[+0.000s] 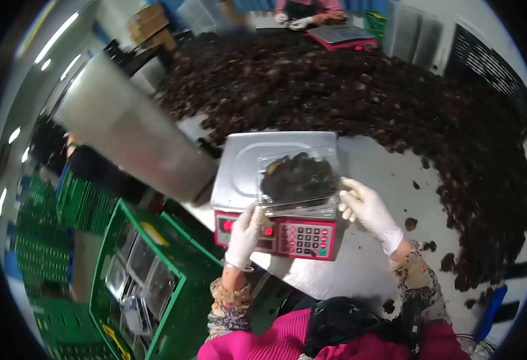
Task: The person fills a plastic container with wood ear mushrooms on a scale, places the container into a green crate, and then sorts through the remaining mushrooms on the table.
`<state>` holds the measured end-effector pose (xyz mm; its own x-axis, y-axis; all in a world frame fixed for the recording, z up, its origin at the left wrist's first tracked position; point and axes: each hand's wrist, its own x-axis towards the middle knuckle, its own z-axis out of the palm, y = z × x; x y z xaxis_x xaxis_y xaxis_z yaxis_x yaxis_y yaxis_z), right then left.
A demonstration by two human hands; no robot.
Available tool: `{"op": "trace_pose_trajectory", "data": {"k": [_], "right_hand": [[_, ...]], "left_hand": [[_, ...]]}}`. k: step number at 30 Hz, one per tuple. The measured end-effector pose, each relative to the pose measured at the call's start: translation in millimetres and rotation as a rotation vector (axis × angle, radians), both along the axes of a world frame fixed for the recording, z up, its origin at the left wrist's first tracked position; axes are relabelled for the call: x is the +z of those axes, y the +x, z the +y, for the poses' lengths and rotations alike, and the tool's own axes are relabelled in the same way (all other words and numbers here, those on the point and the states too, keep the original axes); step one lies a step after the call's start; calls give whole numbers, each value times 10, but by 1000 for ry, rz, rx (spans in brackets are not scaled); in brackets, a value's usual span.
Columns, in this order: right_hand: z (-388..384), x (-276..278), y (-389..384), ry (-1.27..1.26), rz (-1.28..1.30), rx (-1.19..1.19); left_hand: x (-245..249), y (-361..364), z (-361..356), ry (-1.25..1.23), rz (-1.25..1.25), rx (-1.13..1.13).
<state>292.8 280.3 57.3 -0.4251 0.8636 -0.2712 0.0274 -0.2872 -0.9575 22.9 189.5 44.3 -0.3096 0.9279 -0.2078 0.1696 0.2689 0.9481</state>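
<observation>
A clear plastic clamshell box [302, 208] filled with dark brown pieces [299, 180] is between my two gloved hands, over the silver pan of a red weighing scale [233, 159]. My left hand [244, 237], in a white glove, pinches the box at its near left corner, in front of the scale's red display. On the opposite side my right hand [368, 210], gloved too, grips the box's right edge with fingers curled and the thumb up. The scale's keypad [309, 240] shows below the box.
A wide heap of dark brown pieces [335, 90] curves around the table [389, 162]. At left a tall stack of clear containers [137, 132] leans, above a green crate [173, 312] holding plastic boxes. Across the table, a gloved person [302, 23] works near another scale [341, 36].
</observation>
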Motion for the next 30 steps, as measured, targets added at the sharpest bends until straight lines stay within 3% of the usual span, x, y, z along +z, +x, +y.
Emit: {"op": "trace_pose_trajectory", "data": {"k": [1, 2, 3, 6, 8, 9, 13, 15, 16, 20, 24, 27, 29, 30], "right_hand": [[-3, -13, -54, 27, -23, 6], [-13, 5, -60, -72, 77, 13], [6, 11, -72, -88, 7, 37], [26, -95, -169, 45, 54, -8], [34, -132, -217, 44, 17, -44], [39, -180, -217, 31, 2, -100], [115, -309, -161, 45, 11, -42], [105, -413, -157, 183, 12, -165], [75, -347, -161, 208, 9, -114], [-298, 8, -519, 329, 102, -69], [-682, 454, -1047, 369, 204, 271], [-766, 425, -1241, 348, 193, 435], [-734, 238, -1319, 264, 174, 474], [-746, 162, -1337, 239, 214, 469]], "left_hand": [[123, 85, -23, -87, -272, 23], [125, 97, -16, -62, -292, -15], [117, 98, 12, -35, -306, -38], [-26, 151, 166, 110, -534, 72], [-66, 243, 272, 151, -493, 97], [-107, 280, 331, 163, -402, 223], [-200, 220, 407, 246, -389, 173], [-230, 258, 323, 284, -475, 141], [-142, 284, 209, 289, -465, 147], [64, 99, -350, 418, -501, 306], [698, -548, -1217, 547, -443, 631], [909, -1271, -2277, 626, -503, 625], [1098, -1528, -3053, 543, -306, 925], [1175, -1593, -3426, 570, -333, 989]]}}
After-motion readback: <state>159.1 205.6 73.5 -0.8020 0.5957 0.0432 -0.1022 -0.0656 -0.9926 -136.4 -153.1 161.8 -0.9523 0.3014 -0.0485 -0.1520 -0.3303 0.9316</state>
